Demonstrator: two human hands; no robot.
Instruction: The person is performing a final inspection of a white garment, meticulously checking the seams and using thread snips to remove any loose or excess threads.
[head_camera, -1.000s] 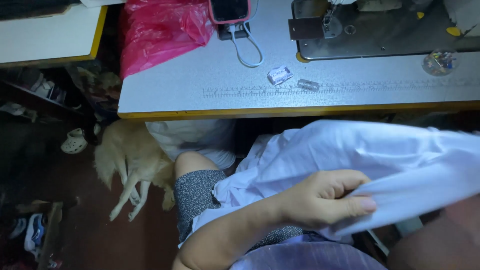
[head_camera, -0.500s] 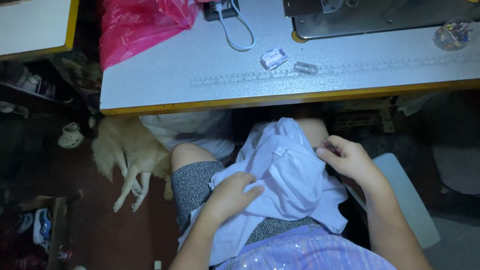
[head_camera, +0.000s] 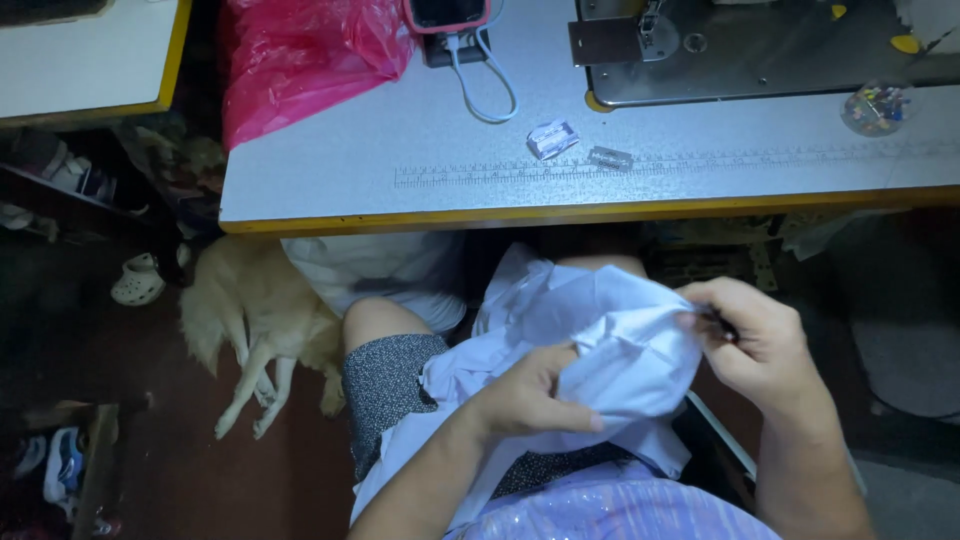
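Note:
A crumpled white cloth lies bunched in my lap, below the table's front edge. My left hand grips a fold at the cloth's lower middle, fingers curled over it. My right hand pinches the cloth's right edge between thumb and fingers, with something small and dark at the fingertips. Both hands hold the same cloth, about a hand's width apart. My knee in speckled grey shorts shows to the left of the cloth.
A grey table with a yellow edge carries a sewing machine base, a phone with a cable, a pink plastic bag, small wrappers and a pin dish. A light-furred dog lies on the floor at left.
The cloth went from spread wide across my lap to gathered into a bunch. My right hand came into view and took its right edge; my left hand moved toward the middle.

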